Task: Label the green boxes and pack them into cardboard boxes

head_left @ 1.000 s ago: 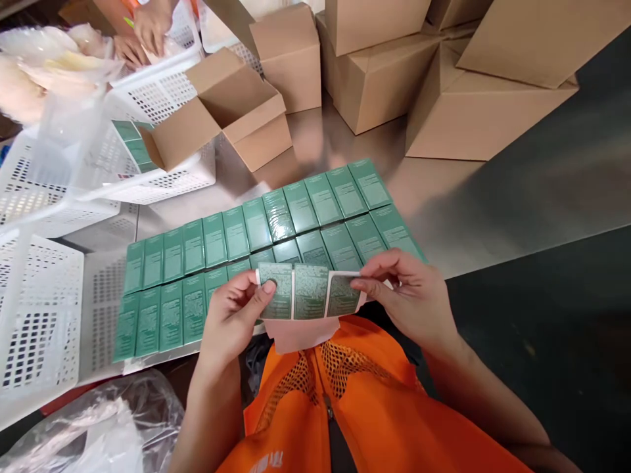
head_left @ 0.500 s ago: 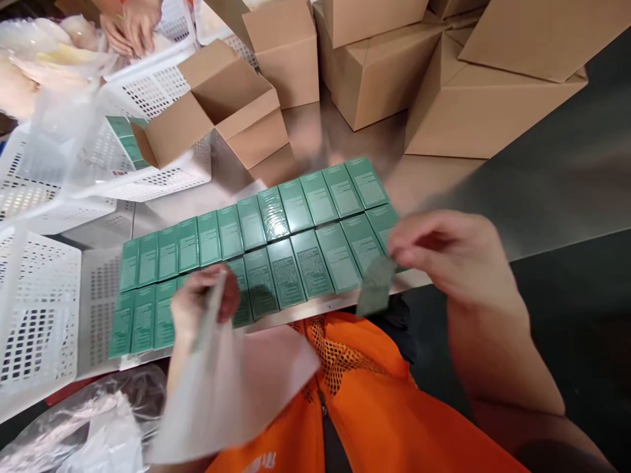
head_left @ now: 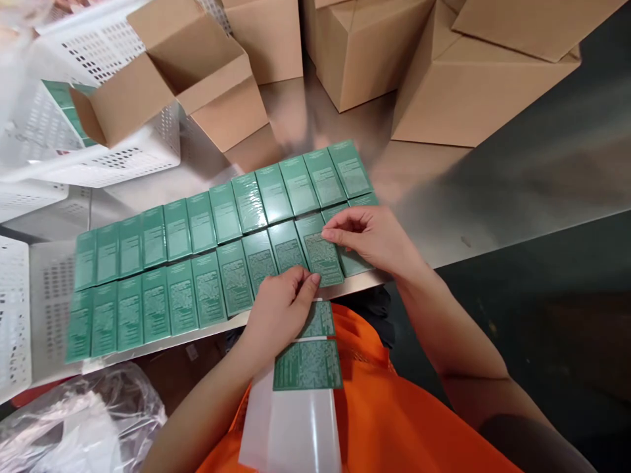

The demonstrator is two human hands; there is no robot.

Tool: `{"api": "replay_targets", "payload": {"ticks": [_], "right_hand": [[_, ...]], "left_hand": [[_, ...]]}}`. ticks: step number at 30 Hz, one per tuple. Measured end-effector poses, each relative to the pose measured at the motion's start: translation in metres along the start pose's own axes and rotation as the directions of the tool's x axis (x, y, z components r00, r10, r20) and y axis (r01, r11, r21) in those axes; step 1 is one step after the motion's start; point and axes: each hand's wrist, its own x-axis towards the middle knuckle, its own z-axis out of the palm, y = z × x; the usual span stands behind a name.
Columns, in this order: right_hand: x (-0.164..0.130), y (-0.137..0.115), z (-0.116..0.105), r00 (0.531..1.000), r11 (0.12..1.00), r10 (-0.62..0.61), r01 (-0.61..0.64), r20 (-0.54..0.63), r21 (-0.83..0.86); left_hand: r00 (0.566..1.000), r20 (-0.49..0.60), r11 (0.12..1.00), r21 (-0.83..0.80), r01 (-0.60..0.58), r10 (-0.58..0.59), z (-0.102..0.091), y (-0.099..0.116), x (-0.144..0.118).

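Two rows of small green boxes (head_left: 199,222) lie side by side on the metal table. My right hand (head_left: 377,240) pinches the upper right edge of a green printed label (head_left: 321,257), which lies over a box in the near row. My left hand (head_left: 280,305) is closed on a strip of labels (head_left: 308,364); its thumb touches the lower edge of that same box. White backing paper (head_left: 303,427) hangs from the strip in front of my orange vest (head_left: 389,407). Several near-row boxes to the left show similar dense print. My right hand partly covers the boxes at the right end.
An open cardboard box (head_left: 224,98) stands behind the rows, beside a white perforated basket (head_left: 142,154) with green boxes in it. More cartons (head_left: 444,98) stand at the back right. Another white basket (head_left: 14,315) is at the left, above a clear plastic bag (head_left: 98,420).
My right hand has moved left with the green label onto a near-row box. My left hand has moved right with the label strip, beside that box. The view has shifted slightly.
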Motion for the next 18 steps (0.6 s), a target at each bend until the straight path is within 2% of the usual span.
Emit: {"api": "replay_targets", "payload": {"ticks": [3,6,18], "right_hand": [[0.0,0.007,0.006,0.993,0.98,-0.095,0.08,-0.076,-0.184],[0.0,0.012,0.011,0.983,0.951,-0.146,0.108,-0.112,-0.289],[-0.003,0.017,0.016,0.976,0.904,-0.181,0.117,-0.12,-0.411]], "left_hand": [[1.0,-0.002,0.994,0.109,0.029,-0.029,0.004,0.005,0.002],[0.999,-0.011,0.98,0.194,0.042,-0.041,0.007,0.007,0.005],[0.996,0.053,0.935,0.351,0.045,-0.067,0.01,0.01,0.012]]}}
